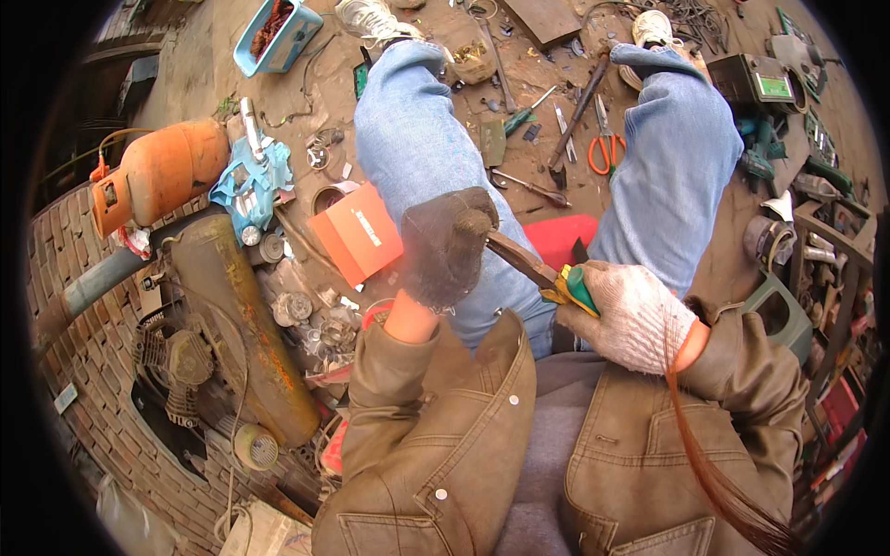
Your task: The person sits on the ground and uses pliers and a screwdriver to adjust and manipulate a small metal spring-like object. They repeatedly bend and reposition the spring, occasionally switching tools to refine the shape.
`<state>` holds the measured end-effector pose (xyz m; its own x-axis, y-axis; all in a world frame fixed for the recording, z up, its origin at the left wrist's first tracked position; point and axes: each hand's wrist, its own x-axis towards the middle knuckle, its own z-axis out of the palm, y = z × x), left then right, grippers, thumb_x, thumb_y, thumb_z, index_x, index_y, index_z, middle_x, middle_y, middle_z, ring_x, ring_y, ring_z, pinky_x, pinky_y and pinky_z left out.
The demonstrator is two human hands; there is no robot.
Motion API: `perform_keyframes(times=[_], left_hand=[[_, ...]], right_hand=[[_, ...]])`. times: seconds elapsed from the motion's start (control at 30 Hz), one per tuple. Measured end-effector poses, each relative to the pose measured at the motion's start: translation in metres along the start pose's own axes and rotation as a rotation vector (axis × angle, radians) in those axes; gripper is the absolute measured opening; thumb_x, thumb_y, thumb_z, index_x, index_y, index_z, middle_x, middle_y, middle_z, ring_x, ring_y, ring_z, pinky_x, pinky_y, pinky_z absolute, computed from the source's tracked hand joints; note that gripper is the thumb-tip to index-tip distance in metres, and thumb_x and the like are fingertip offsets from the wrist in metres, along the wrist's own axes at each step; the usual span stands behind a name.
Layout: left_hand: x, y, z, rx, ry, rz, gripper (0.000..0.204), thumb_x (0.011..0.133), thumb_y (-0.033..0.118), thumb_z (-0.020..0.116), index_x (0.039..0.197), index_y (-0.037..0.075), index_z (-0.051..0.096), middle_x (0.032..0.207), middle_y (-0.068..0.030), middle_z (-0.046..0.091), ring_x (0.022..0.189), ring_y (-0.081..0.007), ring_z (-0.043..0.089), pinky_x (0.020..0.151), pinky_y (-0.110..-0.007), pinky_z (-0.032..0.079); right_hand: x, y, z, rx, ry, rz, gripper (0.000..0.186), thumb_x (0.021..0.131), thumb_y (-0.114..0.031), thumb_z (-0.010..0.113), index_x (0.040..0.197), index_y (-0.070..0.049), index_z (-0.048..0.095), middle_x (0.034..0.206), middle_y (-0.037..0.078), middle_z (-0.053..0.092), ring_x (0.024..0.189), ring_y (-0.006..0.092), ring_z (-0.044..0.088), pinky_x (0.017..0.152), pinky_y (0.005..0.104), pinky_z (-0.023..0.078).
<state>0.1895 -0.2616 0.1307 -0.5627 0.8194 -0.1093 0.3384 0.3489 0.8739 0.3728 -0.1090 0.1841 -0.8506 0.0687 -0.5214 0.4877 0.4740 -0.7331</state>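
Note:
My left hand (pixel 440 246), in a dark, dirty glove, is closed above my left thigh. Its fingers grip a small dark, rounded part (pixel 475 225) whose kind I cannot make out. My right hand (pixel 635 310), in a whitish knit glove, is wrapped round a tool with a green and yellow handle (pixel 577 289). The tool's rusty metal end (pixel 521 259) reaches left and meets the dark part at my left fingers. Whether it is a pair of pliers is hard to tell.
Orange-handled scissors (pixel 607 153), a green-handled screwdriver (pixel 528 116) and a rusty bar (pixel 577 116) lie between my feet. An orange box (pixel 357 233), an orange gas cylinder (pixel 162 171) and a rusty cylinder (pixel 243 324) are left. A blue basket (pixel 278 42) stands farther off; a black battery-like box (pixel 756 83) is right.

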Motion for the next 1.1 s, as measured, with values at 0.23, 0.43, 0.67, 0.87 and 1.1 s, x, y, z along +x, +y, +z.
perform_keyframes(times=[0.23,0.43,0.67,0.87,1.1], left_hand=[[0.005,0.002,-0.008,0.018,-0.047,0.14,0.066,0.099,0.058,0.036,0.069,0.003,0.056,0.063,-0.0156,0.052,0.058,-0.0364,0.056,0.053,-0.039,0.042],[0.006,0.007,-0.011,0.236,-0.108,0.055,0.096,0.09,0.082,0.017,0.069,-0.002,0.058,0.061,-0.0087,0.054,0.057,-0.0176,0.054,0.054,-0.03,0.041],[0.007,0.009,-0.008,0.139,-0.045,0.069,0.094,0.091,0.081,0.018,0.068,-0.003,0.054,0.063,-0.0081,0.052,0.058,-0.0158,0.053,0.054,-0.029,0.039],[0.005,0.003,-0.006,0.18,-0.009,0.067,0.09,0.094,0.077,0.019,0.068,-0.002,0.054,0.063,-0.0063,0.052,0.057,-0.0153,0.05,0.053,-0.029,0.037],[0.004,0.0,-0.006,0.192,0.036,0.066,0.087,0.096,0.075,0.02,0.068,-0.001,0.054,0.062,-0.006,0.052,0.057,-0.015,0.05,0.053,-0.029,0.037]], right_hand=[[-0.001,-0.004,-0.009,-0.046,-0.004,-0.031,0.03,0.083,-0.025,0.072,0.087,0.003,0.062,0.078,0.025,0.063,0.075,0.0442,0.063,0.067,0.0492,0.05],[0.0,-0.007,-0.012,-0.055,-0.022,-0.028,0.029,0.084,-0.026,0.071,0.087,0.002,0.063,0.074,0.024,0.063,0.072,0.0436,0.064,0.066,0.0497,0.05],[0.008,-0.005,-0.014,-0.067,-0.04,-0.048,0.02,0.085,-0.021,0.066,0.086,-0.001,0.065,0.07,0.023,0.062,0.071,0.0428,0.063,0.064,0.0489,0.051],[0.014,-0.009,-0.013,-0.112,-0.029,-0.076,0.02,0.086,-0.021,0.065,0.085,-0.001,0.064,0.068,0.021,0.063,0.069,0.042,0.065,0.063,0.0488,0.051],[0.018,-0.015,-0.022,0.001,-0.222,0.017,0.04,0.083,-0.037,0.07,0.098,0.0,0.063,0.086,0.022,0.068,0.077,0.0369,0.069,0.068,0.0449,0.054]])
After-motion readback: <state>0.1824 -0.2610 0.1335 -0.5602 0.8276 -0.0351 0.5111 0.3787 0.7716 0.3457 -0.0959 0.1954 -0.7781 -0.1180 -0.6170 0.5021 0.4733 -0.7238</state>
